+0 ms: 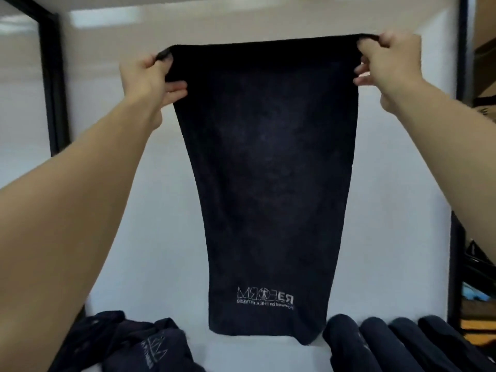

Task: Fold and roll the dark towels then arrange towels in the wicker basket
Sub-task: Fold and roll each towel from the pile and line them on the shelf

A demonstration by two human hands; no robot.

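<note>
A dark navy towel (265,162) hangs full length in front of me, held up by its top edge. My left hand (150,76) pinches the top left corner and my right hand (389,65) pinches the top right corner. White mirrored lettering shows near the towel's lower end, which dangles just above the white table (161,237). Several rolled dark towels (389,342) lie side by side at the bottom right. A heap of unfolded dark towels (128,342) lies at the bottom left. No wicker basket is in view.
A black metal frame post (51,84) stands at the left, and another black post (463,49) at the right. Cardboard boxes and clutter (483,264) sit beyond the table's right edge.
</note>
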